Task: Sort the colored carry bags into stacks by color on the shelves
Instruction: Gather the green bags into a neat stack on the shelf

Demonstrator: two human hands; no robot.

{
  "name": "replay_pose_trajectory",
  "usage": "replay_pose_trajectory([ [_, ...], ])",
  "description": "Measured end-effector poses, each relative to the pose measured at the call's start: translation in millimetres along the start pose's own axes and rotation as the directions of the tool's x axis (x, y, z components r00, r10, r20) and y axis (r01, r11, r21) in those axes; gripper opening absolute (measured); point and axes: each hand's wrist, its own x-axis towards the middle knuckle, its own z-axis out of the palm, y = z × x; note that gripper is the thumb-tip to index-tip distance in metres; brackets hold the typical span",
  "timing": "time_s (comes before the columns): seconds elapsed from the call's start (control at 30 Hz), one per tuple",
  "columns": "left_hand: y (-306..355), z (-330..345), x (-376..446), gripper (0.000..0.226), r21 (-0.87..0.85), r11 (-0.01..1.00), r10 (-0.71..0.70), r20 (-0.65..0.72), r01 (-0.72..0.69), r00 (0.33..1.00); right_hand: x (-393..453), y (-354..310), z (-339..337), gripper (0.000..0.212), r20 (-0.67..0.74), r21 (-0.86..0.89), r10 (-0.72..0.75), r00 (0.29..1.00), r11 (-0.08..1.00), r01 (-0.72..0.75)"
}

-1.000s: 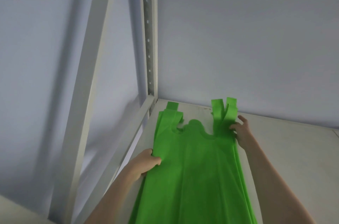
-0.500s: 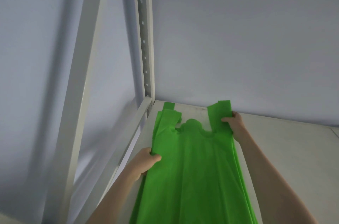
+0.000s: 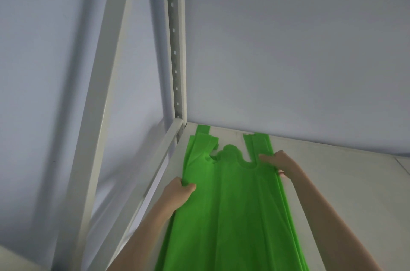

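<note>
Several green carry bags (image 3: pixel 230 204) lie flat in one stack on the white shelf (image 3: pixel 346 193), pushed toward its rear left corner, handle loops pointing at the back wall (image 3: pixel 288 49). Layered edges show along both long sides, so more than one bag is there; how many cannot be told. The right handle strips lie flat and close together, while the left ones are slightly fanned, one strip poking out past the rest.

On the stack's left edge, the left hand (image 3: pixel 177 193) grips the fabric, thumb on top and fingers curled under the side. At the base of the right handle, the right hand (image 3: pixel 280 163) rests with its fingers laid across the top bag and its thumb tucked under the edge, pinching that side lightly.

Just beside the stack's left edge runs the shelf's side rail (image 3: pixel 155 173), meeting the perforated upright post (image 3: pixel 176 49) at the corner; a diagonal brace (image 3: pixel 95 104) crosses in front of the wall on the left.

By the look of it, the step in hand is squaring up the green pile. The next move probably calls for tidying the fanned left handles into line, then letting go without dragging the top bag askew, since the thin fabric will slide easily.
</note>
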Motion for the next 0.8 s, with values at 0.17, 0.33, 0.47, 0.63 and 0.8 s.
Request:
replay_pose_trajectory([
  [0.17, 25, -5, 10, 0.058, -0.106, 0.994, 0.005, -0.04, -0.01, 0.999, -32, 3, 11, 0.06, -0.238, -0.027, -0.038, 0.971, 0.999, 0.032],
  [0.33, 45, -14, 38, 0.068, -0.238, 0.97, -0.052, 0.013, 0.053, 0.999, -65, 17, 28, 0.052, -0.17, -0.118, -0.106, 0.98, 0.989, 0.087],
  [0.47, 54, -18, 50, 0.078, -0.266, 0.96, -0.08, 0.059, 0.093, 0.995, -73, 27, 22, 0.06, -0.203, -0.075, 0.04, 0.978, 0.996, -0.056],
  [0.63, 62, -18, 48, 0.064, -0.226, 0.974, 0.056, 0.153, -0.02, 0.987, -84, 53, 14, 0.048, -0.083, -0.007, 0.095, 0.992, 0.995, -0.096],
  [0.8, 56, -11, 49, 0.08, -0.227, 0.952, 0.23, 0.096, -0.204, 0.968, -97, 63, 16, 0.047, -0.006, -0.02, 0.037, 0.999, 0.999, -0.037],
])
